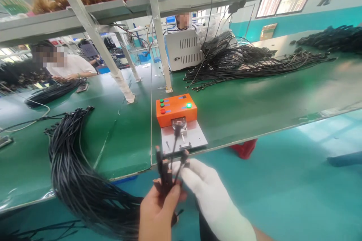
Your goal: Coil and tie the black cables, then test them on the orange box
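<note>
My bare left hand [158,211] is closed around a few black cable ends [165,173] that stand upright with their plugs up. My right hand [209,192], in a white glove, pinches one of those cables near its plug [184,156]. Just beyond the hands, an orange tester box [175,109] with red and green buttons and a lit green lamp stands on a grey plate [195,135]. A black plug [177,130] sits in the box's front socket, its cable running down to my hands. A thick bundle of black cables [76,173] drapes over the table edge to my left.
The green bench [254,101] holds another pile of black cables [249,62] at the back right and a white ventilated box [183,49]. Slanted metal frame posts [93,34] rise from the table. A person in white works at the far left, another sits behind the white box.
</note>
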### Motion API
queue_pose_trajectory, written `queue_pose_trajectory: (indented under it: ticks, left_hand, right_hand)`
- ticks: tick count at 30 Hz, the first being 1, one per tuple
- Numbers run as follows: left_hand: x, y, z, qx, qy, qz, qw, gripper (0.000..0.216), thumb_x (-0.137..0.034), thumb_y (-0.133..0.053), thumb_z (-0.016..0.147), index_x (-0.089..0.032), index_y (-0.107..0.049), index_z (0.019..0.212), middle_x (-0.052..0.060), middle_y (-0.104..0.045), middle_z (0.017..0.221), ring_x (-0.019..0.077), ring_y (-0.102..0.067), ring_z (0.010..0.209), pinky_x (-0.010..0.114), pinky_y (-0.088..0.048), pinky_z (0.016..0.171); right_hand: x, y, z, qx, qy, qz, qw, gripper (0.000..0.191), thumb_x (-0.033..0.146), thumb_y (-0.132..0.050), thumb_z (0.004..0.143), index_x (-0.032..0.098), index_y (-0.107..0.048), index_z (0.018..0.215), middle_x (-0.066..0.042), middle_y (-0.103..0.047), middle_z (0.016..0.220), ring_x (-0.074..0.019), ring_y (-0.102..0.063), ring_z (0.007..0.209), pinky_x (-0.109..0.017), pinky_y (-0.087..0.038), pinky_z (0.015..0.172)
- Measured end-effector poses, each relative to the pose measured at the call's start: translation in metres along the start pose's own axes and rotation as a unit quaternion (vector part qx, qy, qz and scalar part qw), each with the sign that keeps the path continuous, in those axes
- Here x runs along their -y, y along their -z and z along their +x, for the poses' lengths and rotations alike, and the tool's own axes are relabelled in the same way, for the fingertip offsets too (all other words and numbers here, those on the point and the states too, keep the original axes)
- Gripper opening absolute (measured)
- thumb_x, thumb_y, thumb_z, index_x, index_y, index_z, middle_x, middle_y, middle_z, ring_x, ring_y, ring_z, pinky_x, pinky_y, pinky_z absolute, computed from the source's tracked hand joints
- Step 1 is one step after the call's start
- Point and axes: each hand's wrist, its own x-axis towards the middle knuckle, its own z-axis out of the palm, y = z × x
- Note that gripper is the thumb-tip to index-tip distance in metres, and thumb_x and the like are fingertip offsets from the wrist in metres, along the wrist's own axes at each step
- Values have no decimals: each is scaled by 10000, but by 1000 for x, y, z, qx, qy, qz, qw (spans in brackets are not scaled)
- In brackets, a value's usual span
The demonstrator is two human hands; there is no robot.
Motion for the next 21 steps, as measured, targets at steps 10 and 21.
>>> queue_pose_trajectory:
  ticks: [10, 21]
  left_hand:
    - [-12, 6, -1, -13, -10, -107, 994, 304, -446, -743, 629, -176, -663, 741, -9, -570, 517, 127, -508, 510, 235, -476, 496]
    - [-10, 6, 4, 0, 13, -117, 993, 292, -424, -780, 592, -175, -675, 702, -3, -569, 520, 113, -494, 506, 209, -446, 475]
  right_hand:
    - [-7, 23, 30, -21, -69, -50, 996, 267, 370, -466, 847, 131, -568, 785, -19, -597, 473, -170, -574, 531, -330, -451, 654]
    - [-9, 19, 40, -18, -80, -43, 996, 269, 370, -461, 847, 128, -566, 791, -12, -591, 477, -155, -573, 515, -307, -442, 642]
